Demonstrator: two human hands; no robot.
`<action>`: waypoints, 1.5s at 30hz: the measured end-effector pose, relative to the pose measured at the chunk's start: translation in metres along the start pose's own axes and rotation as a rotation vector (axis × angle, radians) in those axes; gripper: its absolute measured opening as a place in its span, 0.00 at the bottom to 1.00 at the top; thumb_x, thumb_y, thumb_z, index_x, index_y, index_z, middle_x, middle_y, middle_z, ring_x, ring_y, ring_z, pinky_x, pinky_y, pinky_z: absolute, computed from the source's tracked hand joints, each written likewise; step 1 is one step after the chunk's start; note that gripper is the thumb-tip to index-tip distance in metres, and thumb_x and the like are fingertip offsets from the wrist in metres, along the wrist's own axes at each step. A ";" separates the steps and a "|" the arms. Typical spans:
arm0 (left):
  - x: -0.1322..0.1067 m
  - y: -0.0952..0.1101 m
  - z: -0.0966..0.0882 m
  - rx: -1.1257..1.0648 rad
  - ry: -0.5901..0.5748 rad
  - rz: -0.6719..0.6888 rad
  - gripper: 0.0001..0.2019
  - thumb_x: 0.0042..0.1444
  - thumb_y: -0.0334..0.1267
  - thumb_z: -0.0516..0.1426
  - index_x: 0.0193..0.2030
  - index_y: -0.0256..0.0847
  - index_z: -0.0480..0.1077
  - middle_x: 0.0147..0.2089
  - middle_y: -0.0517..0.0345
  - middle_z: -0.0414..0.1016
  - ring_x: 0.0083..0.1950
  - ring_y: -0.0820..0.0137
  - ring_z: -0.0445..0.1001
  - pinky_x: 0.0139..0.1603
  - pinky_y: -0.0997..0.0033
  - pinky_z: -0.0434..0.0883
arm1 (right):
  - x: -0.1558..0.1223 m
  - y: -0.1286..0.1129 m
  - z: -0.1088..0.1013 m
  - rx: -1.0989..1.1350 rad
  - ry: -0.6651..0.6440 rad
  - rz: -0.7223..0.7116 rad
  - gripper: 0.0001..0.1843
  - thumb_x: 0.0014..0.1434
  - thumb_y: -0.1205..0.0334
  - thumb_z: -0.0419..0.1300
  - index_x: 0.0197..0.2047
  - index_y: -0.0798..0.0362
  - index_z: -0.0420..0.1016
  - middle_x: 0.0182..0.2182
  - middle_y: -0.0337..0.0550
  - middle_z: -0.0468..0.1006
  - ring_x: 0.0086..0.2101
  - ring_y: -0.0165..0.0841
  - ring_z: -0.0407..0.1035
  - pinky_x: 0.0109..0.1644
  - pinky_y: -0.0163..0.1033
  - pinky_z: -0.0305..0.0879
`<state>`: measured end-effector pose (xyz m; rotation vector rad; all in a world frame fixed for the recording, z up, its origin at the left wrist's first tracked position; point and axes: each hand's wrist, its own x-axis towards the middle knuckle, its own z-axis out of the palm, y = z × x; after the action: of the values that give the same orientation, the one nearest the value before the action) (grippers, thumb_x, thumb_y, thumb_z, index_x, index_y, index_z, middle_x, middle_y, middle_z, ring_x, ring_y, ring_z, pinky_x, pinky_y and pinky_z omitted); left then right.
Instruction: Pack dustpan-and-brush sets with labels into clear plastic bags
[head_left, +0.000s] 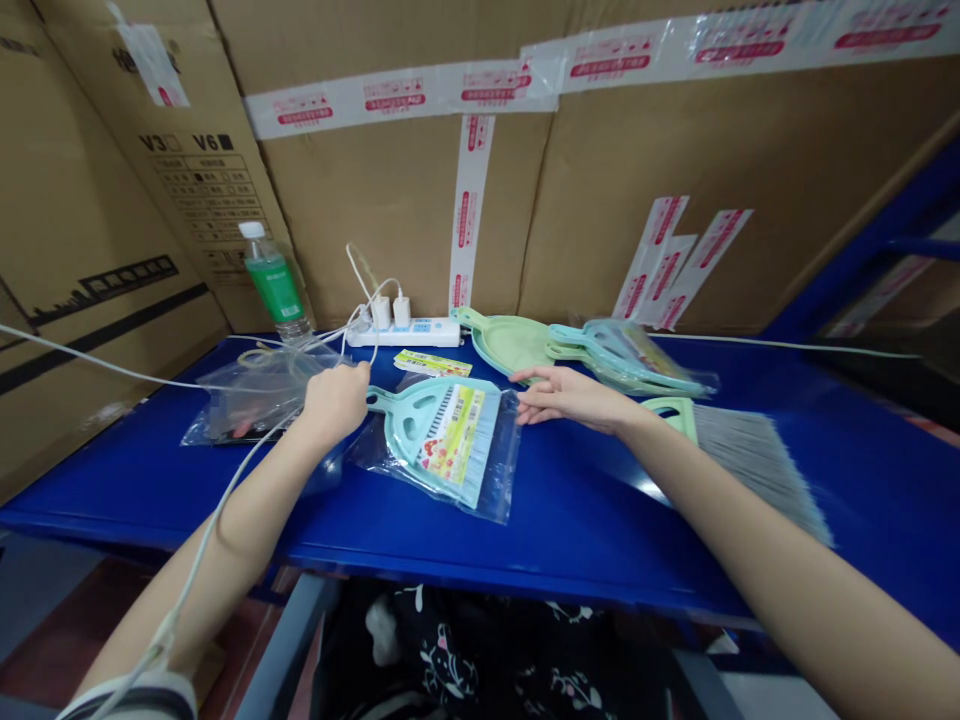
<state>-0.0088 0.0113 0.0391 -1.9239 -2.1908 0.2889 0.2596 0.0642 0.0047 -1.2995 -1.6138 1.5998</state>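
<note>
A teal dustpan-and-brush set with a printed label [439, 435] lies in a clear plastic bag on the blue table [585, 520]. My left hand [335, 400] is closed round the set's handle at the bag's left end. My right hand [564, 393] lies flat with fingers stretched out, its fingertips touching the bag's upper right corner. A grey-bristled brush with a light green handle [739, 450] lies under my right forearm.
Stacked green and teal dustpans [577, 350] lie behind my right hand. A white power strip with chargers [405, 328], a green-labelled bottle [276, 285] and crumpled clear bags [255, 400] sit at back left. Cardboard boxes [615, 190] wall the rear. A white cable [112, 368] crosses the left.
</note>
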 end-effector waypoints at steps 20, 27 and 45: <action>-0.005 0.018 0.005 -0.031 0.152 0.143 0.16 0.60 0.31 0.44 0.48 0.34 0.68 0.41 0.42 0.77 0.43 0.51 0.78 0.40 0.57 0.72 | -0.011 -0.012 0.014 -0.832 0.113 -0.052 0.09 0.53 0.71 0.54 0.24 0.52 0.66 0.12 0.29 0.64 0.16 0.27 0.64 0.27 0.33 0.60; -0.006 0.022 0.007 0.004 0.114 0.134 0.17 0.62 0.34 0.42 0.48 0.32 0.68 0.36 0.38 0.78 0.43 0.49 0.78 0.39 0.57 0.72 | -0.016 -0.016 0.008 -1.069 0.045 -0.091 0.08 0.49 0.70 0.52 0.21 0.50 0.63 0.16 0.33 0.63 0.23 0.30 0.62 0.28 0.34 0.54; 0.002 0.023 0.023 -0.078 0.213 0.450 0.15 0.65 0.36 0.43 0.46 0.38 0.70 0.49 0.52 0.76 0.48 0.62 0.75 0.45 0.65 0.71 | -0.021 -0.016 -0.004 -1.003 -0.276 -0.136 0.19 0.47 0.41 0.54 0.30 0.49 0.60 0.24 0.38 0.70 0.28 0.34 0.64 0.31 0.37 0.56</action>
<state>0.0066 0.0157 0.0107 -2.3549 -1.6449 0.0603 0.2676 0.0501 0.0263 -1.3671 -2.7945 0.8804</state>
